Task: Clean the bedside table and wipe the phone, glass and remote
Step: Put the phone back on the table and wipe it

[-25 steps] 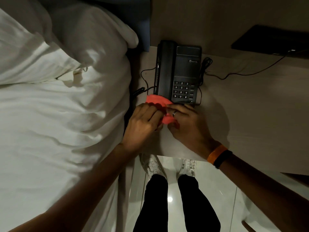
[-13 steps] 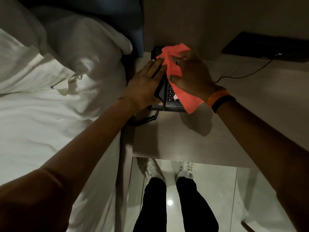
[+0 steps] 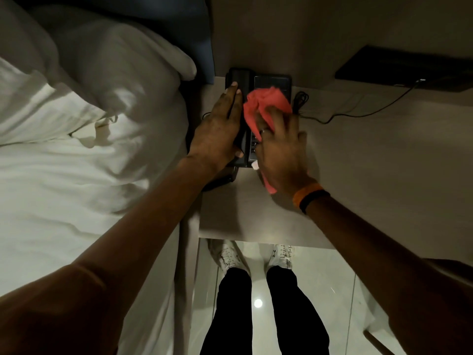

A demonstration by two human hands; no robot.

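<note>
A black desk phone (image 3: 272,82) stands at the back left of the beige bedside table (image 3: 371,160). My left hand (image 3: 218,129) lies flat along the handset and holds it down. My right hand (image 3: 280,147) presses a red cloth (image 3: 263,102) onto the keypad side of the phone. The cloth's tail hangs out below my right palm near the phone's front edge. Most of the keypad is hidden under my hand and the cloth. No glass or remote is in view.
A bed with white sheets and pillows (image 3: 84,129) fills the left side, close against the table. A thin black cable (image 3: 358,112) runs from the phone to a dark flat box (image 3: 409,66) at the back right. My shoes (image 3: 256,254) stand on the tiled floor below the table's edge.
Both hands went from bunching the cloth in front of the phone onto the phone itself. Since half a second ago my right hand has slid the cloth down from the top onto the keypad.
</note>
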